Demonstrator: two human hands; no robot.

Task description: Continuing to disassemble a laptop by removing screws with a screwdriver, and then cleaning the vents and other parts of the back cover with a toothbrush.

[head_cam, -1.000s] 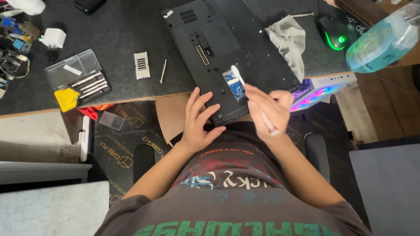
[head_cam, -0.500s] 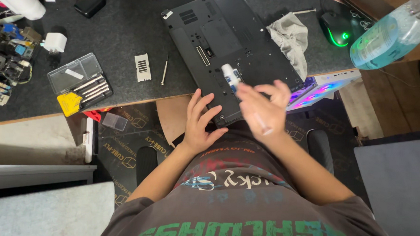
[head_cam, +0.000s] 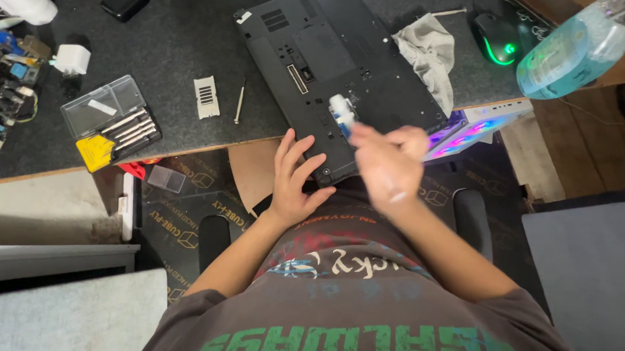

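Observation:
A black laptop (head_cam: 331,64) lies bottom side up on the dark desk mat (head_cam: 157,42), one corner hanging past the desk's near edge. My left hand (head_cam: 295,178) rests flat on that near corner, fingers spread and holding nothing. My right hand (head_cam: 387,158) is blurred with motion just over the laptop's near edge. Its fingertips are at a small white and blue tube (head_cam: 342,112), which stands against the laptop's underside.
Left of the laptop lie a thin metal tool (head_cam: 240,101), a small white slotted cover (head_cam: 205,97) and an open screwdriver kit (head_cam: 111,121). A grey cloth (head_cam: 426,57), a green-lit mouse (head_cam: 497,40) and a blue spray bottle (head_cam: 578,47) are to the right. Loose electronics (head_cam: 0,92) sit far left.
My right hand has slid left and toward me along the laptop's edge, with the tube shifting slightly left. My left hand has stayed on the corner.

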